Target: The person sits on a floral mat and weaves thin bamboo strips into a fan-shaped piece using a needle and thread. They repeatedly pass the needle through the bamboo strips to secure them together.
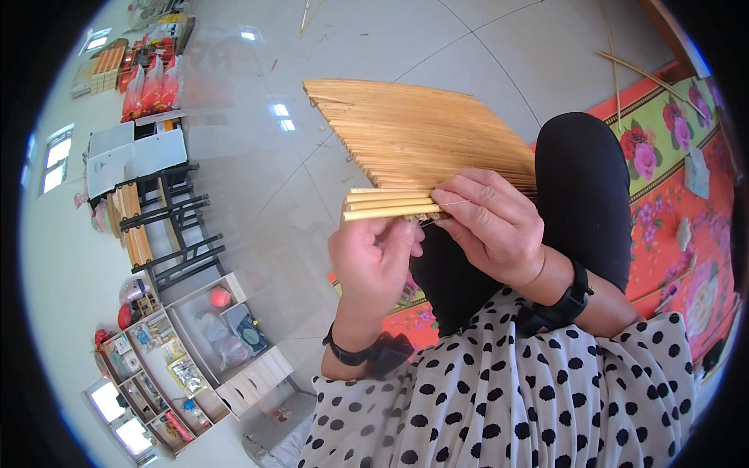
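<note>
In front of my lap, several pale yellow stalks (388,206) lie side by side in both my hands, their cut ends pointing left. My left hand (373,261) is closed round them from below, with its thumb pressed against its fingers near the bound edge. My right hand (497,228) pinches the same stalks further right, and a thin thread or needle shows by its fingertips; I cannot tell which. Just beyond the hands is a wide tan mat of stalks (429,129), laid close together. Where the held stalks meet the mat is hidden behind my right hand.
My bent knee in black trousers (583,187) rises right of the mat. A red flowered floor cloth (663,226) lies at the right, with loose stalks (636,66) at its far end. Folded black-legged tables (175,222) and an open shelf unit (168,366) stand left on grey tiles.
</note>
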The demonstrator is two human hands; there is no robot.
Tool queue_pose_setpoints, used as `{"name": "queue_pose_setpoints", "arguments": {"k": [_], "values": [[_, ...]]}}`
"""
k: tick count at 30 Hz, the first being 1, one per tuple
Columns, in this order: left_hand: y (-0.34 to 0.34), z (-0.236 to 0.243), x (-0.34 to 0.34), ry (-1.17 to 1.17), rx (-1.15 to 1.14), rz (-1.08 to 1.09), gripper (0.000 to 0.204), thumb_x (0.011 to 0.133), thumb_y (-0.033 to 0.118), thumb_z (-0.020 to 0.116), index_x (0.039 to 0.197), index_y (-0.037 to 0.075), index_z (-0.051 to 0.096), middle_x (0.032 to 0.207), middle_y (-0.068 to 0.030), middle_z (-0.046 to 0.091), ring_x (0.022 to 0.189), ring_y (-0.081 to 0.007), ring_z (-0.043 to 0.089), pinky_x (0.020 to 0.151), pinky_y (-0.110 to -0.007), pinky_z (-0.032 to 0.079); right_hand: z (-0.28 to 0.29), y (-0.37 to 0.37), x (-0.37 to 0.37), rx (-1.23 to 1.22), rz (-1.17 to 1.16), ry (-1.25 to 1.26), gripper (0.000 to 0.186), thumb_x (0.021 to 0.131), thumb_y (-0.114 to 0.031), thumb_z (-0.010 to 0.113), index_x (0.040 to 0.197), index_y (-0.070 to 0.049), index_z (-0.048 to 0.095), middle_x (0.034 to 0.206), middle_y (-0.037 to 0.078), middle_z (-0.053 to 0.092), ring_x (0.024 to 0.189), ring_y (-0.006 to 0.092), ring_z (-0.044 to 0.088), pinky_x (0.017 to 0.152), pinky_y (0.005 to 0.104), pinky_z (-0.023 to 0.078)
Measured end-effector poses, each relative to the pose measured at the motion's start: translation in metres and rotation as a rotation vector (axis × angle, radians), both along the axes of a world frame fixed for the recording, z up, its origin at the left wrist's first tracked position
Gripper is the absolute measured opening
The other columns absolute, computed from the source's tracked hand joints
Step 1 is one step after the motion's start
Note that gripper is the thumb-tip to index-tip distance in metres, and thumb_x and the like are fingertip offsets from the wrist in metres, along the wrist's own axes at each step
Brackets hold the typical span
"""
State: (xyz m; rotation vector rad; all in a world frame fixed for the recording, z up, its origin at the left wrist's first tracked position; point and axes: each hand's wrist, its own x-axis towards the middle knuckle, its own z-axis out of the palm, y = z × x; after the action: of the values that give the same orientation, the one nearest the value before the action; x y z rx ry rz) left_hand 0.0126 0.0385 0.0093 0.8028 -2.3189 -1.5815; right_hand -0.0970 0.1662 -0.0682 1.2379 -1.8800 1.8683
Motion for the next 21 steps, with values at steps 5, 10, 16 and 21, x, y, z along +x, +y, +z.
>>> {"name": "queue_pose_setpoints", "arguments": {"k": [5,10,16,21], "values": [[0.012,0.004,-0.004,0.102,0.127,0.065,0.017,0.098,-0.002,0.063,0.112,-0.007,0.053,0.086,-0.0105,0.07,0.069,-0.0122,0.068,0.06,-0.024,0.055,-0.001,0.0,0.005,0.001,0.005,-0.009,0.039,0.07,0.004,0.083,0.107,0.006,0.072,0.102,0.018,0.071,0.091,0.0353,0.07,0.076,0.0399,0.06],[0.008,0.003,-0.006,0.115,0.047,0.022,0.017,0.098,0.001,0.065,0.108,-0.005,0.053,0.095,-0.0125,0.07,0.073,-0.0111,0.069,0.061,-0.024,0.055,0.005,0.004,0.001,0.025,-0.02,-0.011,0.036,0.072,0.004,0.082,0.107,0.004,0.072,0.101,0.017,0.071,0.091,0.0341,0.07,0.077,0.0392,0.059],[-0.048,0.038,-0.005,0.069,-0.984,-0.191,0.049,0.076,0.0,0.081,0.121,0.004,0.061,0.124,-0.0129,0.066,0.111,-0.0286,0.065,0.086,-0.043,0.052,0.009,0.016,0.0,0.07,-0.004,0.024,0.034,0.075,0.005,0.081,0.107,0.002,0.072,0.103,0.014,0.072,0.094,0.0331,0.069,0.079,0.0391,0.059],[-0.077,0.021,-0.026,-0.023,-1.119,-0.586,0.049,0.07,0.008,0.086,0.117,0.013,0.071,0.121,-0.0083,0.066,0.113,-0.0291,0.063,0.086,-0.043,0.051,0.011,0.031,-0.011,0.138,0.012,0.056,0.033,0.078,0.006,0.078,0.11,0.0,0.073,0.105,0.015,0.072,0.096,0.0333,0.07,0.081,0.0382,0.058]]}}
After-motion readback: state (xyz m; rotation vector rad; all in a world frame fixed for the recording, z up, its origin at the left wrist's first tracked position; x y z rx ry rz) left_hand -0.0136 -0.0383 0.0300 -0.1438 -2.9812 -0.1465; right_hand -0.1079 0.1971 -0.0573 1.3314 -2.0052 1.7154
